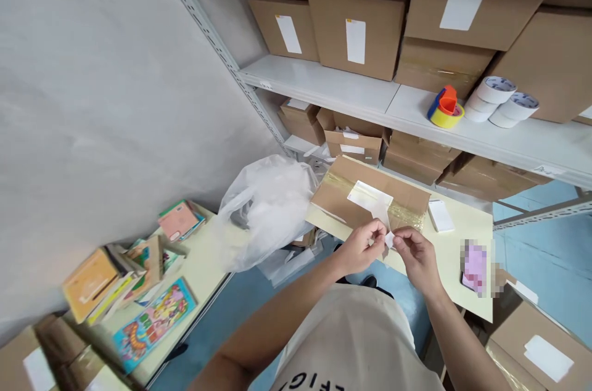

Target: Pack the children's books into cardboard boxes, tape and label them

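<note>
A small white piece of paper or sticker is between my two hands, over the near edge of the cream table. My left hand is closed in a pinch at its left side. From the right, my right hand pinches the same white piece between thumb and fingers. A pale strip shows just beyond my fingertips; whether it joins the white piece I cannot tell. Past the hands lies a taped cardboard box with a white label on top.
A white pad and a blurred-out phone lie right of the box. White tape rolls and a tape dispenser stand on the shelf. A white plastic bag and books lie left.
</note>
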A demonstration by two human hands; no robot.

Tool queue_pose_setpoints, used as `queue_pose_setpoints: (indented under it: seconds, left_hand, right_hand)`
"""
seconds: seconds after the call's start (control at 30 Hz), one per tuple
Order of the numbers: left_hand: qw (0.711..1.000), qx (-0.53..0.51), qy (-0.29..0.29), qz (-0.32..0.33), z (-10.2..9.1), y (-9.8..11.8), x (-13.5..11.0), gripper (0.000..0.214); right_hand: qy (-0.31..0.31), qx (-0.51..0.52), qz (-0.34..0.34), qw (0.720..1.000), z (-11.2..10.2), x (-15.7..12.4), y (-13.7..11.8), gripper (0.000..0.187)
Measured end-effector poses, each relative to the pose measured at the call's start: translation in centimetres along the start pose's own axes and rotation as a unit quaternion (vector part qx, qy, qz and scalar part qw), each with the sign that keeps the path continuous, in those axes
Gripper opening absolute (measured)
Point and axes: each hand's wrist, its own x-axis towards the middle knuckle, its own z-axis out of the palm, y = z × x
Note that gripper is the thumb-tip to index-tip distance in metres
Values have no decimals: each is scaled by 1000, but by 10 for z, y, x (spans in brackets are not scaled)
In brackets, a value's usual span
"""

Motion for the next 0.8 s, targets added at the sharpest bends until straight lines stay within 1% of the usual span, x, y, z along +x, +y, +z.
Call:
queue_pose_setpoints:
  seconds: [0.1,0.17,0.23,0.3,0.4,0.5,0.57,0.63,0.67,0.73,0.8]
  left_hand:
    - [999,-14,10,-38,-29,0,8,17]
    - [998,-16,20,-56,-56,1,14,17]
    - [997,-15,38,-68,-89,1,20,17]
    - [994,-29,50,-89,-125,-1,27,16]
    - [984,-78,94,-132,-183,-11,39,14]
    - [961,-128,164,-181,-235,-28,54,12]
    - [950,-137,197,-200,-264,-41,66,10]
    - [948,-117,215,-203,-287,-54,79,9]
    - [951,-96,215,-202,-296,-61,87,10]
    - [960,-43,188,-203,-311,-74,108,12]
    - [966,10,153,-209,-321,-87,136,16]
  right_hand:
    - [25,12,23,999,14,15,-2,34]
    - [39,15,31,999,23,27,-4,36]
    - [45,8,37,998,32,40,-5,36]
    - [47,-9,45,998,41,53,-5,35]
    - [65,-45,57,995,54,72,-5,38]
    - [118,-71,70,988,67,84,-4,40]
    - [186,-73,73,977,75,88,-4,41]
    - [266,-70,66,959,81,89,-4,41]
    - [297,-71,63,950,84,88,-4,40]
    - [327,-78,65,940,89,86,-4,40]
    - [327,-90,73,938,94,84,-3,42]
